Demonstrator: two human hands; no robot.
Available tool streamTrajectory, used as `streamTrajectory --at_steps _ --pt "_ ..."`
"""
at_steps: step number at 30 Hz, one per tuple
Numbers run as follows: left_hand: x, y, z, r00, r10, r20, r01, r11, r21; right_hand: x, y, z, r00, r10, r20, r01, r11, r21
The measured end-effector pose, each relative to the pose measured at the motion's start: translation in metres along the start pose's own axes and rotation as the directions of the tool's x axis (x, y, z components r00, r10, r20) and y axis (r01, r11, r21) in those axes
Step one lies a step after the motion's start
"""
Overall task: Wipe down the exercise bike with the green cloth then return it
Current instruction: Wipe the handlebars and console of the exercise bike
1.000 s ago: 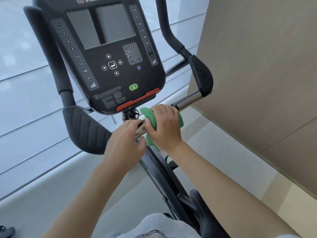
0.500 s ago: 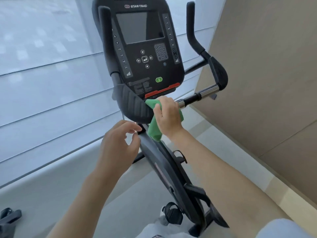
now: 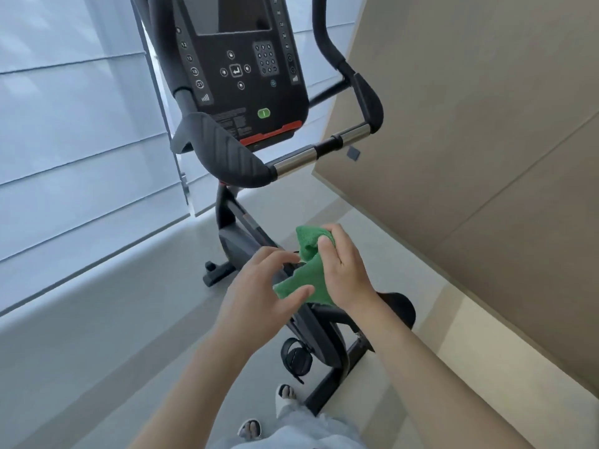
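While the right hand point(image 3: 345, 270) pinches the green cloth point(image 3: 308, 270) above the exercise bike point(image 3: 240, 76) frame, the left hand point(image 3: 262, 286), fingers spread, touches its lower edge, apparently refolding it; next, likely wiping the frame below.

Numerals 12, 18 and 21 down the left column of the console point(image 3: 240, 69).

Open floor point(image 3: 107, 335) at 8 o'clock | beige wall point(image 3: 486, 157) closes 3 o'clock, just beside handlebar point(image 3: 324, 150) | console point(image 3: 246, 76) blocks 12 o'clock | bike frame point(image 3: 240, 228) and pedal point(image 3: 296, 359) crowd centre under both hands
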State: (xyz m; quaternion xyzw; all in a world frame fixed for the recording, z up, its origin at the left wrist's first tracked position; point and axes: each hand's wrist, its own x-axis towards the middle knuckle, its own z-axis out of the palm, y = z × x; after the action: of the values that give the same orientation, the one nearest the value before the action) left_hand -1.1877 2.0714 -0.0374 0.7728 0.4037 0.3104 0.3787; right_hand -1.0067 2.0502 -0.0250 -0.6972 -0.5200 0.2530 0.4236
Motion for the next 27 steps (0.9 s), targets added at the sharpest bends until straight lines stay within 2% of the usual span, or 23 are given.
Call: streamTrajectory --at_steps 4,8,12,15,19,27 --pt "-0.002 0.03 0.051 0.995 0.04 0.09 -0.037 0.999 -0.035 -0.039 0.022 -0.042 0.991 0.073 -0.109 -0.074 0.997 -0.006" --pt "-0.003 0.063 0.106 0.98 0.1 0.17 -0.104 0.995 0.011 -0.079 0.045 -0.081 0.968 0.141 -0.208 -0.137 0.99 0.032" --pt "-0.02 0.092 0.158 0.96 0.134 0.247 -0.148 0.988 0.036 -0.131 0.082 -0.131 0.925 0.256 -0.279 -0.21 0.96 0.185" --pt "-0.03 0.114 0.192 0.951 0.162 0.263 -0.183 0.981 0.06 -0.164 0.112 -0.164 0.917 0.307 -0.253 -0.224 0.924 0.31" --pt "-0.034 0.15 0.238 0.947 0.188 0.262 -0.223 0.969 0.111 -0.19 0.147 -0.21 0.938 0.259 -0.231 -0.181 0.933 0.31" --pt "-0.052 0.23 0.343 0.939 0.183 0.291 -0.238 0.957 0.165 -0.244 0.224 -0.342 0.972 0.136 -0.193 -0.12 0.989 0.09"
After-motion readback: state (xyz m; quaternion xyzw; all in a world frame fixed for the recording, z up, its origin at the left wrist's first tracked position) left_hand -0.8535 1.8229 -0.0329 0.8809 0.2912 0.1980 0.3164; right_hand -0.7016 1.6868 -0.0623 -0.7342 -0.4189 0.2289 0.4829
